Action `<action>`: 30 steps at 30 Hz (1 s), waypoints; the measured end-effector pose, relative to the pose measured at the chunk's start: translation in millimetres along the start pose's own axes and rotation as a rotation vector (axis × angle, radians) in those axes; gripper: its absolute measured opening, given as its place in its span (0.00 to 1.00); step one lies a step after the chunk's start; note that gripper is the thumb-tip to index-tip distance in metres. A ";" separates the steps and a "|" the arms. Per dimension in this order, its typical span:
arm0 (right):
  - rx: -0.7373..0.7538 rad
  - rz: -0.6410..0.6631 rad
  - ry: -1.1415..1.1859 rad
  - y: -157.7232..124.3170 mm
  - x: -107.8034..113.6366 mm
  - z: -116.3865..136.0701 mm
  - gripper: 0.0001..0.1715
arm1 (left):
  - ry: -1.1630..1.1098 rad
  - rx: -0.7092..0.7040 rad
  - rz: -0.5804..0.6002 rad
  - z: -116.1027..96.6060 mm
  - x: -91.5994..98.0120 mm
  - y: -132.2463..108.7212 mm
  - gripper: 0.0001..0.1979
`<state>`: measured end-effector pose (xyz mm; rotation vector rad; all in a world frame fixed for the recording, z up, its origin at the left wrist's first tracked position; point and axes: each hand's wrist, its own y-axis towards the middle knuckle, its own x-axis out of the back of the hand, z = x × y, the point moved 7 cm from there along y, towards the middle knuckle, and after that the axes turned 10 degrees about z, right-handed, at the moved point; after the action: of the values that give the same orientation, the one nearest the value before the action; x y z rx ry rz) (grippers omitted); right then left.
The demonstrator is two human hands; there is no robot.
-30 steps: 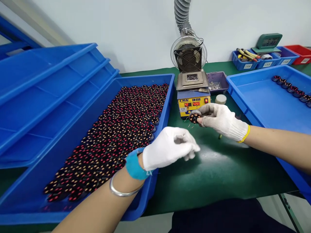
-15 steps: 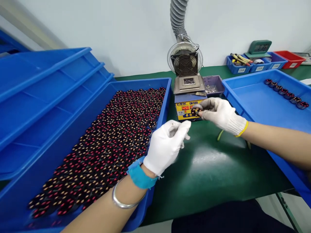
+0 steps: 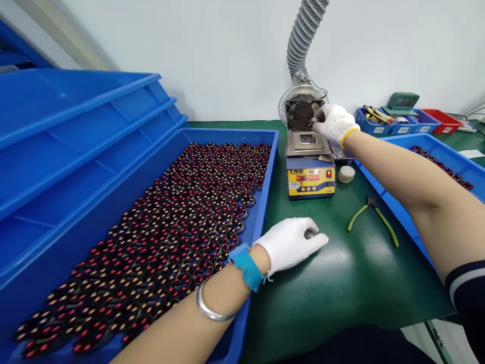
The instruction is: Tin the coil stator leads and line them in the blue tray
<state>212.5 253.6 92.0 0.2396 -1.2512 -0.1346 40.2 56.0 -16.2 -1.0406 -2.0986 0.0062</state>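
My right hand (image 3: 335,124), in a white knitted glove, is held over the metal top of the solder pot (image 3: 308,144). Its fingers are pinched on a small round stator (image 3: 313,123), mostly hidden by the glove and the fan behind. In a white glove too, my left hand (image 3: 293,242) hovers low over the green table, with thumb and fingers apart and nothing in them. To its left is a blue tray (image 3: 261,202) full of round black stators (image 3: 182,222) with red and tan wire ends.
Green-handled cutters (image 3: 371,207) and a round pale pad (image 3: 346,174) lie right of the pot. A fan (image 3: 303,116) with a grey duct (image 3: 303,35) stands behind it. Another blue tray (image 3: 401,146) on the right has a row of stators. Stacked blue trays (image 3: 94,121) are at left.
My right hand has gone up and away with the stator, from the pot's front to above its top. My left hand has lowered and its fingers have parted. The view has shifted.
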 end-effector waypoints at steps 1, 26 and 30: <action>0.001 0.010 -0.033 2.2 -3.1 1.7 0.19 | -0.003 -0.015 -0.012 0.9 0.2 0.1 0.20; -0.114 0.147 0.294 -62.7 7.5 34.4 0.19 | -0.715 -0.097 -0.491 13.3 36.8 -1.4 0.27; -0.042 0.293 0.535 -103.5 -20.9 58.4 0.20 | -0.923 -0.206 -0.605 19.6 43.1 -2.5 0.26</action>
<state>153.6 152.2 63.7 0.0456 -0.7383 0.1494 10.3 89.7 -1.5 -0.4836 -3.2477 -0.0368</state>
